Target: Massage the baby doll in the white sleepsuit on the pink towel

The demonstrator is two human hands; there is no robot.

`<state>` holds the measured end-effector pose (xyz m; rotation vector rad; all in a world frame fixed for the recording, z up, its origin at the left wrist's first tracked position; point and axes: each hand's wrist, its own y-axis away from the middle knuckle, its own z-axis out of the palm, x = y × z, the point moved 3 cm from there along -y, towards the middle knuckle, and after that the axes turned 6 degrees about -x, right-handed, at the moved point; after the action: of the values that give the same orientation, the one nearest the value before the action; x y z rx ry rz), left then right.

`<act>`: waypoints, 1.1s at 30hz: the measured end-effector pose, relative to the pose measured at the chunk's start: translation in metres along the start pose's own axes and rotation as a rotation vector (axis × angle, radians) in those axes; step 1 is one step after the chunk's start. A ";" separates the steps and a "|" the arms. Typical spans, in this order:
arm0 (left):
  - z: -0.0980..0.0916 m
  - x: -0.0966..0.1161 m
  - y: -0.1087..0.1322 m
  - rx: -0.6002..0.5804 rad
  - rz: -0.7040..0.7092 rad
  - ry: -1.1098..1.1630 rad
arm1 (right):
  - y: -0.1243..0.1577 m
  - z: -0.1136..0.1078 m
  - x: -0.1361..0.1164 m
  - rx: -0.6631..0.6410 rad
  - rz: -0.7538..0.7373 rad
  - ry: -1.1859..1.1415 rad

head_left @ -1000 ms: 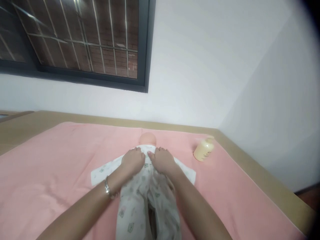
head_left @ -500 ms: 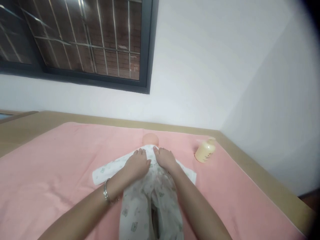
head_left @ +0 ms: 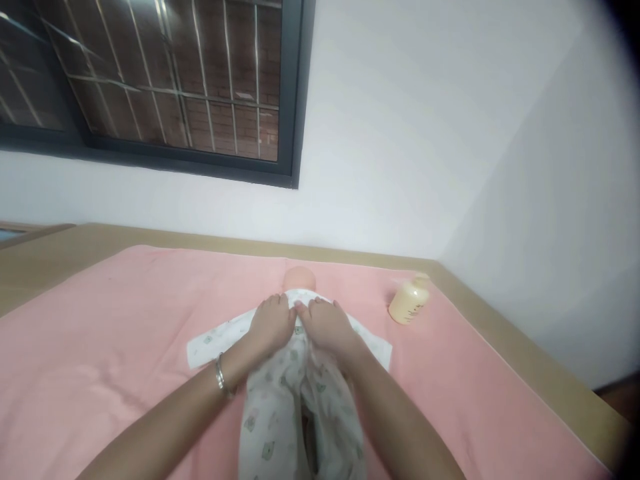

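Note:
A white baby garment (head_left: 270, 427) with small green prints lies spread on a pink cloth (head_left: 125, 320), its sleeves out to both sides. Beyond its collar shows the rounded, skin-toned head of a doll (head_left: 299, 278). At the upper chest, my left hand (head_left: 273, 321) has its fingers closed on the garment. My right hand (head_left: 327, 323) grips the fabric just beside it, and the two hands nearly touch. A silver bracelet (head_left: 220, 375) circles my left wrist. The fingertips are partly hidden in the fabric.
A pale yellow pump bottle (head_left: 409, 301) stands on the pink cloth at the right. Behind the tan surface edge (head_left: 240, 245) rises a white wall (head_left: 400, 133) with a dark-framed, barred window (head_left: 295, 100) at the upper left.
Both hands have drawn together over the garment's upper chest, with fingers more curled on the fabric. The garment is bunched a little between them.

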<state>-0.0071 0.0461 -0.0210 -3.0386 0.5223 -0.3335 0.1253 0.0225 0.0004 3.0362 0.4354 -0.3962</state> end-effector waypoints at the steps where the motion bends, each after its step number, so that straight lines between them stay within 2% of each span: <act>1: 0.001 0.005 0.005 0.038 0.019 -0.045 | -0.007 0.003 0.007 -0.005 0.041 -0.028; 4: 0.007 0.018 0.018 0.118 0.121 -0.175 | -0.025 0.010 0.027 -0.040 0.133 -0.091; 7: 0.009 0.021 0.021 0.132 0.162 -0.191 | -0.027 0.014 0.032 -0.050 0.186 -0.065; 13: 0.000 -0.003 0.000 0.040 -0.034 -0.075 | -0.009 0.011 0.010 0.018 0.089 0.033; 17: 0.001 -0.016 -0.013 -0.018 -0.135 0.067 | -0.013 0.013 0.011 0.012 0.120 0.007; 20: 0.004 -0.018 -0.018 -0.045 -0.137 0.153 | -0.025 0.019 0.023 0.019 0.184 -0.017; 24: 0.005 -0.020 -0.021 -0.033 -0.156 0.118 | -0.038 0.028 0.035 -0.004 0.220 -0.083; 33: 0.012 -0.028 -0.024 -0.053 -0.168 0.263 | -0.042 0.032 0.039 0.004 0.263 -0.068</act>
<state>-0.0225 0.0778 -0.0368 -3.1139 0.2894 -0.7461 0.1419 0.0708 -0.0406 3.0160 0.0291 -0.4812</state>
